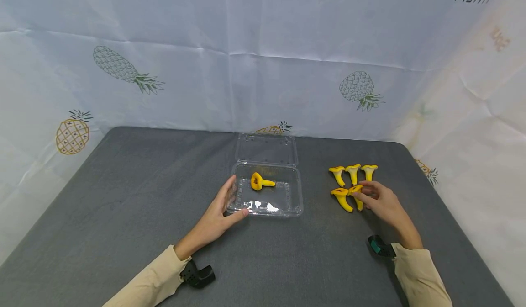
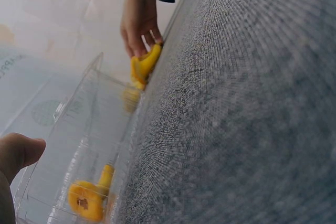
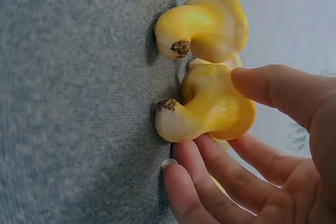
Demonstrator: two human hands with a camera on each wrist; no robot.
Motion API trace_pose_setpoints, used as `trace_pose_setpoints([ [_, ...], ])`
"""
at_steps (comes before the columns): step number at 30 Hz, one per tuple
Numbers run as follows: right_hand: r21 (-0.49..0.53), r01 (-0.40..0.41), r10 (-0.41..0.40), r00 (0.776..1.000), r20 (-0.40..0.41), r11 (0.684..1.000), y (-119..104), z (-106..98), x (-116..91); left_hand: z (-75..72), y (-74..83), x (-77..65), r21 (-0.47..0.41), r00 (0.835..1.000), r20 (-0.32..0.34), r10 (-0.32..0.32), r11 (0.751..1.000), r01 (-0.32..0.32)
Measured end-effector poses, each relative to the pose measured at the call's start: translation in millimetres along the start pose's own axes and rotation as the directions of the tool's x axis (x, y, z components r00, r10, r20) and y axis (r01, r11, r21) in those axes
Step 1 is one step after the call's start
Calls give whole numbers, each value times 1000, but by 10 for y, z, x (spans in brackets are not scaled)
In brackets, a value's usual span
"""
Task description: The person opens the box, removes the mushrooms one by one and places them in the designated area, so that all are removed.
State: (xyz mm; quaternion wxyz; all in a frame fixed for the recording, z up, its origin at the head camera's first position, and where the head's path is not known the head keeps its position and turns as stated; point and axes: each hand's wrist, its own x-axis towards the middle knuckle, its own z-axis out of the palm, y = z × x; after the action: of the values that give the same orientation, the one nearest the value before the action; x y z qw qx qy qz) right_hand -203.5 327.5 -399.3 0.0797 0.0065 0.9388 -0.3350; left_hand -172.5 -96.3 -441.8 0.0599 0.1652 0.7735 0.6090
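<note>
A clear plastic clamshell box (image 1: 287, 212) lies with its lid (image 1: 266, 149) folded back, away from me. Inside it is one yellow chanterelle mushroom (image 1: 256, 182) on its side. My left hand (image 1: 213, 218) rests against the box's left front corner, fingers along the left wall and thumb at the front rim. To the right, my right hand (image 1: 382, 202) pinches a chanterelle (image 3: 220, 103) between thumb and fingers, low at the table. Close beside that one lies another chanterelle (image 1: 342, 199). The left wrist view shows the left thumb (image 2: 23, 153) near the clear wall.
Behind the pinched mushroom, a row of 3 more chanterelles (image 1: 352, 173) lies on the grey tabletop (image 1: 135, 197). A pale pineapple-print cloth (image 1: 246, 83) hangs at the table's back edge. Each wrist wears a black band device (image 1: 197, 275).
</note>
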Motion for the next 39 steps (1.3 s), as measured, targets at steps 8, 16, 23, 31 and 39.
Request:
trace_pose_setpoints([
  [8,-1,38,-38,999,-5,999,42,7,2,-4,-1,1,-2,1000,3,-9,1000,9],
  [16,2,35,-35,999,-39,999,58,37,3,-1,-11,0,-1,1000,7,-1,1000,1],
  [23,16,13,-12,999,-33,1000,65,26,7,-1,-19,1,-1,1000,6,3,1000,-3],
  [31,16,4,-4,1000,-28,1000,64,-17,1,-5,-15,-3,-1,1000,6,4,1000,-4],
  [39,-1,31,-31,999,-28,1000,35,-78,-47,-1,-21,-4,0,1000,6,-2,1000,2],
])
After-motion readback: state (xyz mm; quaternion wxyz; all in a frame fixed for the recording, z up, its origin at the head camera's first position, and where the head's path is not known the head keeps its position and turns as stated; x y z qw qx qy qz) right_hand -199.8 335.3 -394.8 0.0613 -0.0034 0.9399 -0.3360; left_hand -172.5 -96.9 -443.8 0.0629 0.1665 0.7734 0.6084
